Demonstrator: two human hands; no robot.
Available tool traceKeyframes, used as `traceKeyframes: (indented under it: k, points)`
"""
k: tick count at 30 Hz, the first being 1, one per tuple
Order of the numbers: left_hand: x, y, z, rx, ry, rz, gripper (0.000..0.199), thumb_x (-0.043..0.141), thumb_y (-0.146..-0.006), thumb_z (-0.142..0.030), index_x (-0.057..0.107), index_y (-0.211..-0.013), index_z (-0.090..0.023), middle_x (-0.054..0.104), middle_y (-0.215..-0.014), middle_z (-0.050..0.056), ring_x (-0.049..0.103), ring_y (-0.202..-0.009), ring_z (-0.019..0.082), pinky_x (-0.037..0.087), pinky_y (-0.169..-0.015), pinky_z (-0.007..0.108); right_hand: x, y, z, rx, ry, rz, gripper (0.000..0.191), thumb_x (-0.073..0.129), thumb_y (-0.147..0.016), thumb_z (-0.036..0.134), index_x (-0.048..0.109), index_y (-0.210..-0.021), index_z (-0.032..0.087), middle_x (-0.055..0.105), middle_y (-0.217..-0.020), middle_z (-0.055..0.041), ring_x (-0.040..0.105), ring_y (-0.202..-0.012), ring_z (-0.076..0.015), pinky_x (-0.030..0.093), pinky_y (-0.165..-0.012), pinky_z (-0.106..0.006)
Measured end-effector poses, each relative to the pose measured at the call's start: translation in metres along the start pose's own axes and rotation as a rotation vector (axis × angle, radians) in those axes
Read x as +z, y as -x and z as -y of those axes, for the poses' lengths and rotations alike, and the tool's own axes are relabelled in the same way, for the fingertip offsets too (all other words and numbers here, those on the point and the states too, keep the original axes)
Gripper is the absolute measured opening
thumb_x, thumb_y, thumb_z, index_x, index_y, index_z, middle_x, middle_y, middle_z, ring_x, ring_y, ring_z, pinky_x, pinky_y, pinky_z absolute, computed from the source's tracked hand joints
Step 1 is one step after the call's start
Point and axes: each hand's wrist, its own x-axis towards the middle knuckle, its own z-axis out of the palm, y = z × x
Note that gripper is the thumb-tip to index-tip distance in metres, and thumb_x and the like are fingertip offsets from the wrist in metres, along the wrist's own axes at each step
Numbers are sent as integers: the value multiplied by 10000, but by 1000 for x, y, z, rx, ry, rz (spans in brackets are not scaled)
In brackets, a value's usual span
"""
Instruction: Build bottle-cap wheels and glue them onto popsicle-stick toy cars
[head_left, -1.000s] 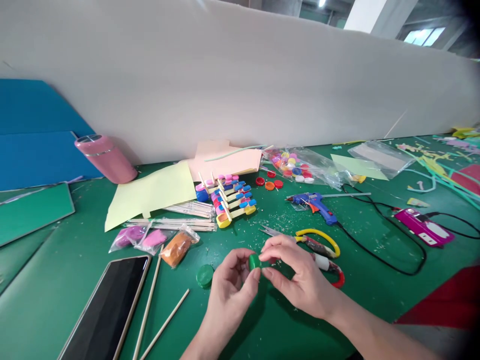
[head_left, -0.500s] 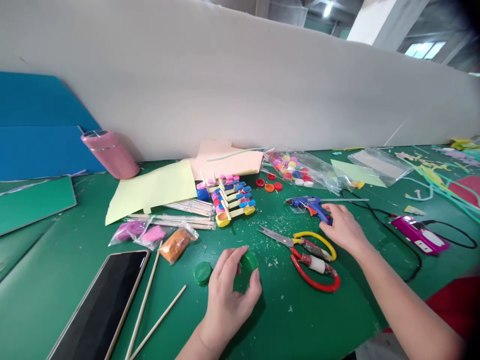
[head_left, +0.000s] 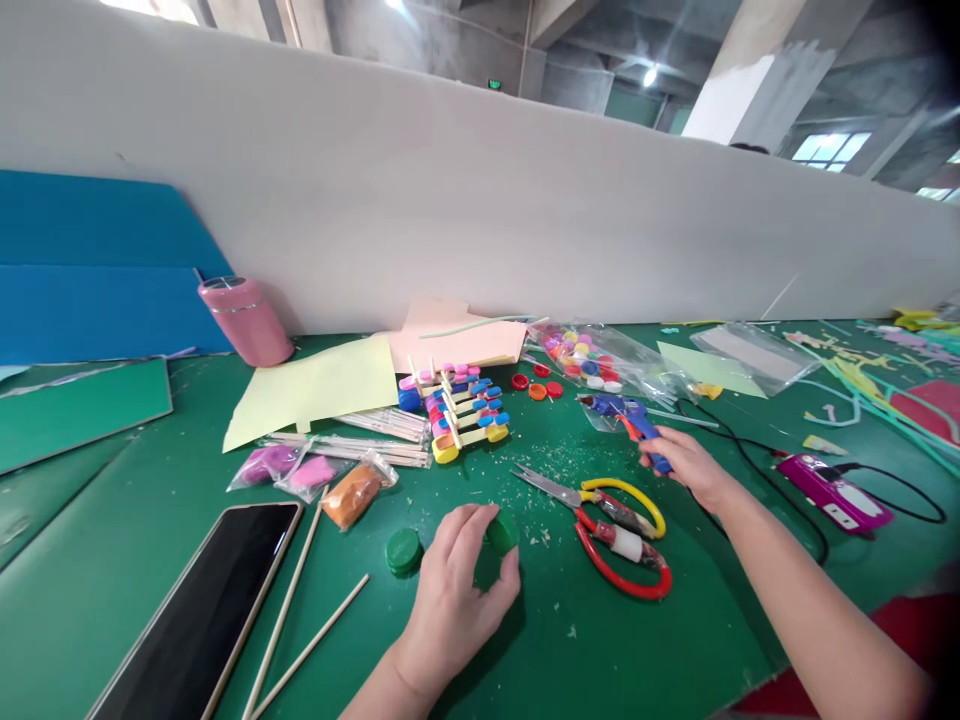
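Note:
Between the thumb and fingers of my left hand is a green bottle cap, held just above the table. A second green cap lies on the table to the left of that hand. Farther right, my right hand is closed round the handle of a blue glue gun, whose nozzle points left. A clear glue stick sticks out of its back. Scissors with one yellow and one red handle lie between my hands, blades toward the upper left.
A phone and wooden sticks lie at the left. Small stick-and-cap models stand mid-table, near bagged clay and red caps. A purple power strip with a black cord lies right; a pink cup stands back left.
My right hand has closed round the glue gun's handle and tilted it slightly off the table. My left hand keeps its hold on the green cap. The head view has tipped up a little.

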Motion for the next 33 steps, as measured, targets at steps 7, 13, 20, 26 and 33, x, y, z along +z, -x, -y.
traceKeyframes:
  k: [7, 13, 20, 26, 33]
  points:
    - [0, -2, -1, -53, 81, 3, 351, 572, -714, -141, 548, -1056, -209, 602, -921, 103, 583, -812, 220, 482, -694, 330, 11, 19, 18, -62, -397, 126, 343, 584, -720, 507, 565, -734, 164, 578, -648, -5, 520, -512, -102, 427, -459, -218]
    - [6, -2, -7, -106, 230, -29, 371, 564, -704, -94, 549, -1053, -218, 579, -913, 79, 563, -693, 160, 477, -670, 292, 29, 10, 26, -112, -509, 158, 358, 663, -644, 506, 554, -720, 174, 553, -633, 14, 494, -498, -96, 396, -435, -208]
    - [18, -26, -35, -397, 560, 98, 226, 599, -689, -158, 604, -912, -192, 561, -864, 59, 546, -728, 171, 470, -691, 316, 46, 13, 15, -152, -556, 305, 298, 624, -722, 455, 535, -715, 171, 528, -624, 31, 466, -513, -75, 386, -473, -186]
    - [43, -54, -47, -606, 632, 104, 206, 686, -604, -204, 666, -807, -170, 521, -1137, 118, 524, -991, 269, 428, -757, 335, 43, 27, 19, -194, -528, 366, 297, 588, -754, 460, 542, -710, 170, 531, -643, 30, 475, -548, -85, 401, -528, -198]
    - [49, -56, -39, -645, 565, 110, 221, 647, -642, -238, 619, -834, -131, 611, -715, 48, 529, -671, 165, 436, -591, 276, 43, 35, 24, -163, -539, 405, 311, 589, -742, 477, 527, -721, 172, 507, -638, 30, 466, -517, -80, 385, -473, -188]
